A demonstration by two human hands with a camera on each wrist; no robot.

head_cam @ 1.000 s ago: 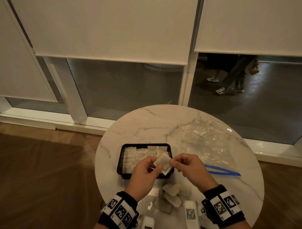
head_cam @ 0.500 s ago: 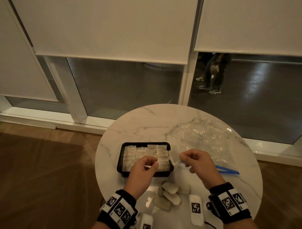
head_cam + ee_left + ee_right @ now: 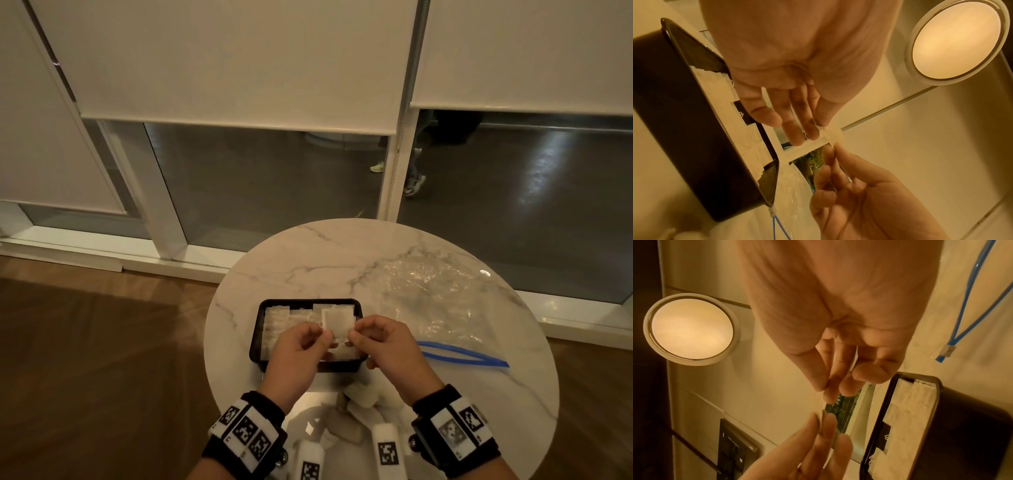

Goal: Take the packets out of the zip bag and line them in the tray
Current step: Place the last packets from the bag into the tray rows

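A black tray (image 3: 255, 329) (image 3: 701, 146) (image 3: 966, 426) sits on the round marble table, filled with rows of white packets (image 3: 274, 323). Above its right part both hands hold one white packet (image 3: 337, 322) (image 3: 818, 142) upright. My left hand (image 3: 323, 337) pinches its left edge and my right hand (image 3: 352, 337) pinches its right edge. The clear zip bag (image 3: 431, 301) with its blue zip strip (image 3: 462, 353) (image 3: 966, 301) lies flat to the right of the tray. Several loose packets (image 3: 363, 397) lie on the table near me, between my wrists.
The table edge (image 3: 219, 377) curves close on the left, with wooden floor below. A window wall with lowered blinds stands behind the table. A round ceiling lamp (image 3: 953, 40) (image 3: 692, 329) shows in both wrist views.
Half a second ago the hands were apart after setting a packet in the tray. They have come together and now pinch another packet above the tray's right part.
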